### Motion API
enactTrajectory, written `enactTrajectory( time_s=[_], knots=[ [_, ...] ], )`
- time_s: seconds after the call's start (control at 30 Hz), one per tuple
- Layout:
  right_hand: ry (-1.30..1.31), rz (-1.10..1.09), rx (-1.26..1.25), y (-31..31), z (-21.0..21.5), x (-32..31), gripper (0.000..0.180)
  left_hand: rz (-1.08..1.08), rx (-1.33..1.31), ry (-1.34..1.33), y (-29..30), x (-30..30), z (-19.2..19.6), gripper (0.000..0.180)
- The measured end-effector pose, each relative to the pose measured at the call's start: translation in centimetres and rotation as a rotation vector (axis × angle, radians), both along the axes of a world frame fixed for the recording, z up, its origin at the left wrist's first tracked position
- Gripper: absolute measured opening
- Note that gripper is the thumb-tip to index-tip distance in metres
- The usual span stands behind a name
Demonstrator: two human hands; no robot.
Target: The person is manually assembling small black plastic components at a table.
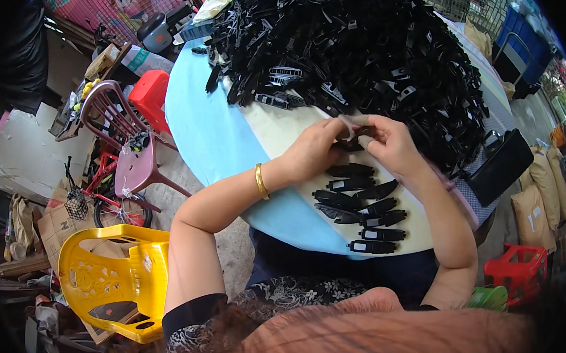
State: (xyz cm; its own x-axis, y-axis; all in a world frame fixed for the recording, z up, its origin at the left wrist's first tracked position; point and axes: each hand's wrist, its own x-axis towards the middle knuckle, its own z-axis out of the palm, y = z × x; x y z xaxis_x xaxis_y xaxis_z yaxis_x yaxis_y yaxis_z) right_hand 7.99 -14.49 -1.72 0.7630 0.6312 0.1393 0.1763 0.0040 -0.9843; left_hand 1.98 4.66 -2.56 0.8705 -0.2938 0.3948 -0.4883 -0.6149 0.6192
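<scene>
My left hand (312, 149), with a gold bangle on its wrist, and my right hand (393, 145) meet over the table in front of the heap. Between their pinched fingertips is a small black plastic piece (349, 142), mostly covered by the fingers. Some fingertips seem to have pale wraps. Below the hands, several long black plastic pieces (373, 246) lie in rough rows, some with a pale rectangular patch. A large heap of similar black pieces (344, 49) covers the far part of the table (213, 145), which has a blue and cream top.
At the left stand a yellow plastic chair (92, 275), a pink chair (132, 169), a red stool (152, 98) and a red bicycle (123, 211). A black case (503, 166) sits at the table's right edge. Beyond are brown sacks (533, 217) and a red crate (518, 268).
</scene>
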Motion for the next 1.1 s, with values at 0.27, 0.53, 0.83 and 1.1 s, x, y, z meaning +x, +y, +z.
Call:
enactTrajectory(
  time_s=[0.27, 0.53, 0.83, 1.1],
  knots=[
    [-0.916, -0.058, -0.452, -1.8, 1.0, 1.3, 0.028, 0.092, 0.087, 0.121, 0.8, 0.1, 0.5, 0.021],
    [-0.826, -0.060, -0.512, -1.3, 0.4, 1.1, 0.022, 0.036, 0.015, 0.131, 0.5, 0.6, 0.4, 0.016],
    [-0.880, -0.036, -0.595, -3.4, 2.7, 0.0, 0.019, -0.147, 0.066, 0.235, 1.2, 0.9, 1.0, 0.023],
    [-0.750, -0.191, -1.158, -4.9, 3.8, 0.2, 0.023, 0.602, 0.629, -0.107, 9.8, 3.5, 0.4, 0.015]
  ],
)
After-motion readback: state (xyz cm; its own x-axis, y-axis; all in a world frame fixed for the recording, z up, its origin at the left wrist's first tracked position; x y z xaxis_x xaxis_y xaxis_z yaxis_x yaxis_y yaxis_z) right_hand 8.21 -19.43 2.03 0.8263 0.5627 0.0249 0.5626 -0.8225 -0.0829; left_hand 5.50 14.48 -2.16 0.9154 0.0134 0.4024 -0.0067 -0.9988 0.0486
